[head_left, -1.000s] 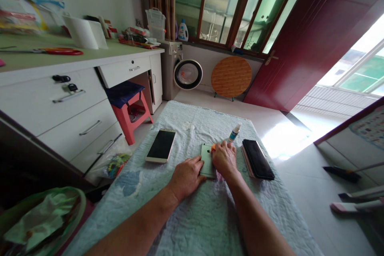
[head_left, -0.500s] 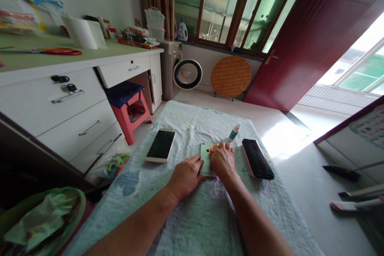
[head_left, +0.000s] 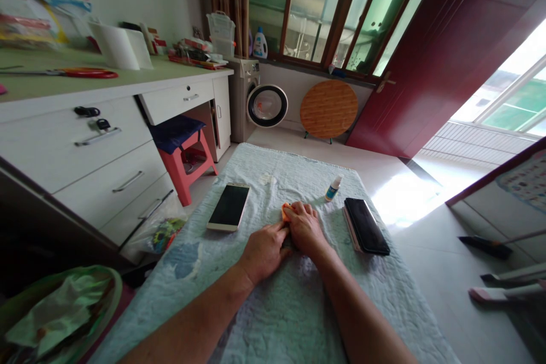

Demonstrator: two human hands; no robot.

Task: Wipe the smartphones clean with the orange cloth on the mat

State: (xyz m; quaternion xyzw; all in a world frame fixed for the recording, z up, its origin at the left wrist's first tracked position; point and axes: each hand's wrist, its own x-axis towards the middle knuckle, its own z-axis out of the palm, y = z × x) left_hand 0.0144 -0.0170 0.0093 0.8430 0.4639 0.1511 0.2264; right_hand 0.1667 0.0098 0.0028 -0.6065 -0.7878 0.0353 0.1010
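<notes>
My right hand (head_left: 305,226) is closed over an orange cloth (head_left: 286,214), which pokes out past the fingertips at its left. It presses down on a light-backed phone, almost wholly covered by my hands now. My left hand (head_left: 263,247) grips that phone's left edge, thumb on the near side and fingers touching the right hand. To the left lies a gold-white phone (head_left: 229,206), dark screen up. On the right, a black phone (head_left: 367,226) rests on top of a pinkish one. A small spray bottle (head_left: 333,188) with a white cap stands beyond my right hand.
A pale quilted cloth (head_left: 256,318) covers the table. Left of it are a white desk (head_left: 106,142), a red stool (head_left: 183,170) and a bin (head_left: 111,296). Behind stand a washing machine (head_left: 243,85) with its door open and a folded round table (head_left: 328,108).
My right hand has slid left with the orange cloth across the phone's back, covering its logo and meeting my left hand. The left hand stays put.
</notes>
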